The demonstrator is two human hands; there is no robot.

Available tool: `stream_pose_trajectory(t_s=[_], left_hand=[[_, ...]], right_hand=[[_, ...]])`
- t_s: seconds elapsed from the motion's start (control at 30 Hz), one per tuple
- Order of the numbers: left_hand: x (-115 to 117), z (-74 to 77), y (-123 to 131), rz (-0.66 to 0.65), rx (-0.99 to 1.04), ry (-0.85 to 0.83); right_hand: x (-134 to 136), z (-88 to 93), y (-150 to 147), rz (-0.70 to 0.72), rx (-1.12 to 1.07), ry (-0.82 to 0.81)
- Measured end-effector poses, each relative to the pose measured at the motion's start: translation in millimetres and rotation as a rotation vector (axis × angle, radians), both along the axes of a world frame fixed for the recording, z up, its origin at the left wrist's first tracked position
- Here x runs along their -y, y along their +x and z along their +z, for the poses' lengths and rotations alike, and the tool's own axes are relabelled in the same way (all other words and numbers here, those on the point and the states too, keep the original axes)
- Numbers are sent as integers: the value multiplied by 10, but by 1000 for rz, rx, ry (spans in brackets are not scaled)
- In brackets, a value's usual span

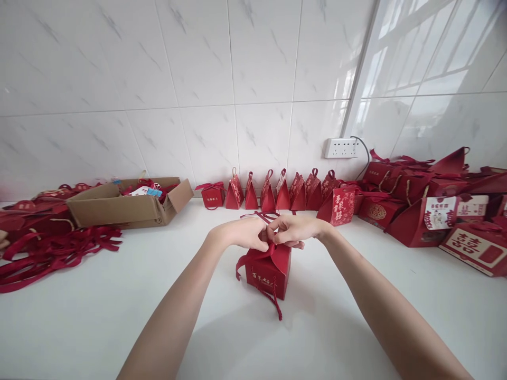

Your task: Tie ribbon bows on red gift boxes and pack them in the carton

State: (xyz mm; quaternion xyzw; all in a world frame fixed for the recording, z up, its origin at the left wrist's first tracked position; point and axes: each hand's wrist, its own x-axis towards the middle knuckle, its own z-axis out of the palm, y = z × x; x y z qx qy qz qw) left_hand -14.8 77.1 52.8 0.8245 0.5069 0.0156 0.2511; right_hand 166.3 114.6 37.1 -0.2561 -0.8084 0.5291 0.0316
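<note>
A small red gift box (266, 275) with gold characters stands upright on the white table in front of me. A twisted red cord hangs down its front and trails onto the table. My left hand (250, 233) and my right hand (295, 229) meet over the top of the box, their fingertips pinched together on a red ribbon (270, 250). One ribbon end droops off the box's left side, and more ribbon lies behind the hands. The exact grip of the fingertips is partly hidden.
Several triangular red boxes (298, 192) line the tiled wall. An open cardboard carton (114, 210) and loose red ribbons (67, 250) lie to the left. At right is a pile of red gift boxes (407, 221), below a power strip (341, 148). Another person's fingers (3, 240) show at the left edge.
</note>
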Motion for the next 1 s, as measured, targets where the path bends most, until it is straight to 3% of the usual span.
stream_pose_trajectory(t_s=[0.33,0.6,0.7,0.87,1.0], left_hand=[[22,0,45,-61,-43,-25],[37,6,77,-33,32,3],[41,10,86,-7,45,9],[19,8,54,22,73,35],[1,26,-1,39,132,108]], right_hand=[[-4,-37,35,104,-39,-165],[-18,-17,133,174,-284,-310],[50,122,170,79,-186,-172],[196,319,149,-193,215,219],[257,345,96,-201,309,388]])
